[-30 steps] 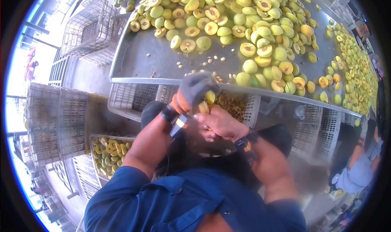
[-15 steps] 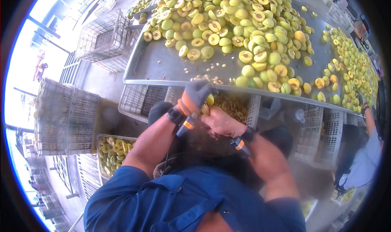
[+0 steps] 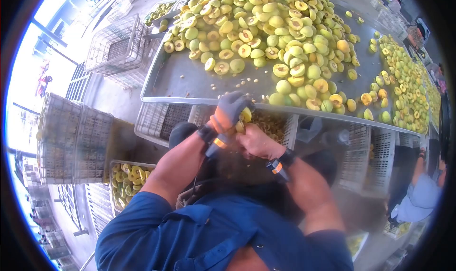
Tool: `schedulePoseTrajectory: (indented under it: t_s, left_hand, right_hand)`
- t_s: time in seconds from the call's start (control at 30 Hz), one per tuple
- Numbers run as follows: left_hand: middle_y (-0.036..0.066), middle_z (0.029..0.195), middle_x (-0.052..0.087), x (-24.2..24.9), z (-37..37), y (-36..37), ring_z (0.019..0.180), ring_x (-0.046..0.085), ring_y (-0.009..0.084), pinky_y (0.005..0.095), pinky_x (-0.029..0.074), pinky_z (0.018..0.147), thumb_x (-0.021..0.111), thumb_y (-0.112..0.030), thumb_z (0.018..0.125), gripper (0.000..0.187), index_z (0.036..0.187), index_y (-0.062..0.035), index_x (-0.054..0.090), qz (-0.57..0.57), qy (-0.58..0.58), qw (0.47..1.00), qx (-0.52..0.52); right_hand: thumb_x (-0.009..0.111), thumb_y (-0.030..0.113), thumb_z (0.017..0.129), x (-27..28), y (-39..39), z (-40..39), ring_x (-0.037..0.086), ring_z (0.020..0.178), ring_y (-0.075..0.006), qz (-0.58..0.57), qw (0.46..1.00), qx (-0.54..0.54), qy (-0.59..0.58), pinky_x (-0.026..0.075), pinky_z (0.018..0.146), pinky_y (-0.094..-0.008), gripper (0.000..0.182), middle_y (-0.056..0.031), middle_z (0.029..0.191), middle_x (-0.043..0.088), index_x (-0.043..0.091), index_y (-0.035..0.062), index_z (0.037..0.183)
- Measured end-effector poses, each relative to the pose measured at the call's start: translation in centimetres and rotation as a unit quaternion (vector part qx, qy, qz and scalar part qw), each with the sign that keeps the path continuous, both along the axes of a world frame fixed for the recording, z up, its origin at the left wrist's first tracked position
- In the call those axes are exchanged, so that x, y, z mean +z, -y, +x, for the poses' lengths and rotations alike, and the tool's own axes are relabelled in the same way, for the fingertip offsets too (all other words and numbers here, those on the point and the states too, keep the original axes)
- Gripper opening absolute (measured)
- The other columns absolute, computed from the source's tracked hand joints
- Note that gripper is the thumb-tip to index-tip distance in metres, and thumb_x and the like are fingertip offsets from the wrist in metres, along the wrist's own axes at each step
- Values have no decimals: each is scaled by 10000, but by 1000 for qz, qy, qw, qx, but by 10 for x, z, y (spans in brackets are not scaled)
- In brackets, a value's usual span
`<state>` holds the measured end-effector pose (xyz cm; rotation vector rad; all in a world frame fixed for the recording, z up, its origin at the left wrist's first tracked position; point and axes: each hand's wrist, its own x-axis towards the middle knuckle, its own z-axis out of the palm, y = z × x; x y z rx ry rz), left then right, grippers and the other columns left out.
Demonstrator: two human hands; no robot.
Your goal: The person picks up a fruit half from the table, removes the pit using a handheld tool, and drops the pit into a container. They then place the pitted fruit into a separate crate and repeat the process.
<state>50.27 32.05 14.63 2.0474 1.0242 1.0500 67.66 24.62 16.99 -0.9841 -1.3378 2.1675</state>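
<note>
My left hand (image 3: pixel 232 110), in a grey and orange glove, is closed around a cut yellow-green stone fruit (image 3: pixel 245 114) just off the table's front edge. Touching or nearly touching the fruit, my bare right hand (image 3: pixel 259 141) is closed in a pinch beside it. Whatever the right fingers grip is hidden. Beneath both hands, a crate (image 3: pixel 290 130) contains brownish pits and scraps. A large heap of halved stone fruit (image 3: pixel 285 38) covers much of the metal table (image 3: pixel 175 78), and several loose pale kernels lie near its edge.
Stacked plastic crates (image 3: pixel 61 138) stand at left, beside a crate of fruit halves (image 3: pixel 127 180). More crates (image 3: pixel 118 43) are at the back left and under the table (image 3: pixel 365 150). A co-worker's sleeve (image 3: pixel 418 199) shows at right, beside a second fruit heap (image 3: pixel 403 85).
The view has shifted slightly, so the table and fruit sit a little further left. Both hands stay together at the fruit. The co-worker's hand at right has drawn back from the heap.
</note>
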Motion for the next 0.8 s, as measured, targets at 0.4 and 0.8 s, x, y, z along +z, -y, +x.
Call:
schedulePoseTrajectory:
  t_s: [0.4,0.8]
  left_hand:
    - [208,1137,758,-16,-37,1,1029,737,401,472,598,850,657,-3,916,348,1255,-73,687,31,-115,949,294]
    - [179,1181,770,1,-232,46,1007,751,284,409,589,917,723,-231,984,317,1235,-40,757,-208,-141,812,527]
  right_hand:
    - [628,165,1027,-26,3,-2,603,669,-137,162,983,-77,34,499,614,-317,196,-58,869,703,664,3,1131]
    - [666,240,962,-92,-6,28,733,938,-466,178,912,-93,358,585,854,-514,367,-313,1004,727,639,-72,1152]
